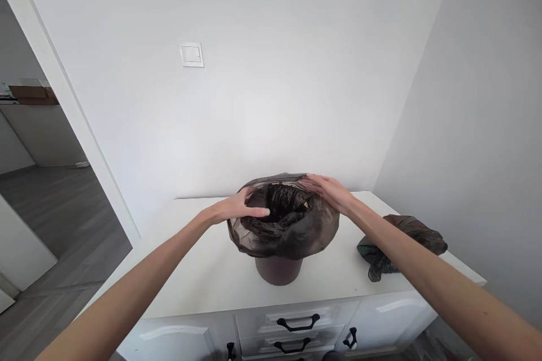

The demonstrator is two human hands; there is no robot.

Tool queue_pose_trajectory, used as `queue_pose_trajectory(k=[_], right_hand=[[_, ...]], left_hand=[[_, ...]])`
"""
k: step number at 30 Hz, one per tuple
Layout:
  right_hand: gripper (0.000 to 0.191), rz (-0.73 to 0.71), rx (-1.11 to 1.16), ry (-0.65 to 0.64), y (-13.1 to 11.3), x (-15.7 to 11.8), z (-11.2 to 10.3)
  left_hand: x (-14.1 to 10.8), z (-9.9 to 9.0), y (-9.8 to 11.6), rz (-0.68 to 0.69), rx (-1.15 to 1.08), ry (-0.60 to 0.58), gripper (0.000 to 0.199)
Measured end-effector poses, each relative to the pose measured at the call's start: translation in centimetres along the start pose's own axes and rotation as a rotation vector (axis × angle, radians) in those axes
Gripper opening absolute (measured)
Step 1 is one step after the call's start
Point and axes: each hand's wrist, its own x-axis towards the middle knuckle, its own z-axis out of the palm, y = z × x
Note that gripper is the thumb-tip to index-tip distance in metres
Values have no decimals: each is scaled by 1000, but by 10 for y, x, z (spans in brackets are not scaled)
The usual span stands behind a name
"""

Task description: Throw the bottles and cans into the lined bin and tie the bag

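A dark, see-through plastic bag [292, 237] lines a round brown bin [278, 271], its edge folded outward and hanging around the bin's upper part. The bin stands upright on the white cabinet top [203, 282]. At the left of the opening is my left hand [241, 206], its thumb stretched over the inner edge and its other fingers partly hidden by the film. My right hand [330, 189] lies against the bag at the back right of the rim, fingers extended and partly under the film.
A crumpled dark bag bundle [412, 234] lies on the cabinet top at the right, beyond my right forearm. Black handles [298, 322] stick out from the cabinet front. Behind stands a wall with a light switch [192, 54]; a doorway opens at the left.
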Motion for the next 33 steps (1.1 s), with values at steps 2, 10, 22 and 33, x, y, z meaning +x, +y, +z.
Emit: queue_pose_trajectory(k=[2,10,22,33], right_hand=[[64,114,133,-47,23,4,3],[82,100,336,-403,117,-60,3],[60,66,-639,-545,88,-115,-34],[41,-694,-967,-169,-17,-123,52]], left_hand=[[6,1,-22,-65,-196,3,99],[-34,42,-67,-48,-283,-34,100],[-114,88,-138,259,667,-66,61],[-120,109,-237,-99,659,362,63]])
